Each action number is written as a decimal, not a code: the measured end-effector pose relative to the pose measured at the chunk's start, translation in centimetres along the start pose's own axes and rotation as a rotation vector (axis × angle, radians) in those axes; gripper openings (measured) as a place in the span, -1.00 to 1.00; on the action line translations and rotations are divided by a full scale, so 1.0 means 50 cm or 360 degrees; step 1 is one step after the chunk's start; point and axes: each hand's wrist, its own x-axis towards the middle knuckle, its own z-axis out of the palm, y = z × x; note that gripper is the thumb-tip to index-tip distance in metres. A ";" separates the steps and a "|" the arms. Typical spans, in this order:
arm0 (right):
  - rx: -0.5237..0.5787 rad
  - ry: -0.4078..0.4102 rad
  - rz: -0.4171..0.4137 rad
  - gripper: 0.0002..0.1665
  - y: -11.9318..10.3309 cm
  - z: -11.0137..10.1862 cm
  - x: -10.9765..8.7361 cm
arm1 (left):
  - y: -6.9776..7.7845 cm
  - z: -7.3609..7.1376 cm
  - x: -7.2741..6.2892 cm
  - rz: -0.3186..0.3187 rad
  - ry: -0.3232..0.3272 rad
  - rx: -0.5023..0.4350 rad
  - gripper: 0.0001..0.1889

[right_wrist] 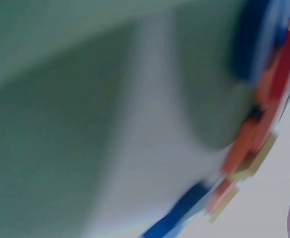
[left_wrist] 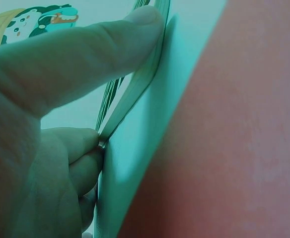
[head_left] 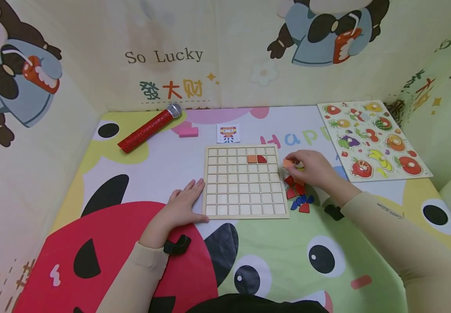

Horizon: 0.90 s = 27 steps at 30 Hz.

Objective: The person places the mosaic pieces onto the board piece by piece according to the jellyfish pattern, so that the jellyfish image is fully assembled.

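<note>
A wooden grid board (head_left: 233,188) lies flat on the table, with an orange square tile (head_left: 252,159) and a red rounded tile (head_left: 262,159) side by side in its upper right cells. My left hand (head_left: 182,202) rests against its left edge, fingers and thumb extended; the left wrist view shows the thumb on the board's edge (left_wrist: 135,94). Right of the board, my right hand (head_left: 307,167) pinches an orange square tile (head_left: 287,163) above loose pieces. Among those are red pieces (head_left: 290,192) and blue pieces (head_left: 300,201). The right wrist view is blurred, with orange pieces (right_wrist: 242,148) at its right.
Behind the board lies a small pattern card (head_left: 228,133), with a pink block (head_left: 188,132) to its left. A red glittery microphone (head_left: 149,128) lies at the back left. At the right sits a fruit picture board (head_left: 374,141). Printed cloth covers the table and walls.
</note>
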 end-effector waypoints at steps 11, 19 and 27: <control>0.0220 0.0027 -0.0091 -0.56 -0.084 0.021 0.061 | 0.002 -0.001 -0.001 0.0003 0.0000 0.0004 0.14; 0.0468 -0.0013 0.0044 -0.54 -0.111 0.039 0.100 | 0.006 -0.004 -0.001 -0.0003 -0.0003 0.0007 0.14; 0.0662 -0.0122 0.0136 -0.50 -0.120 0.054 0.132 | 0.003 -0.004 -0.001 -0.0014 -0.0010 0.0021 0.15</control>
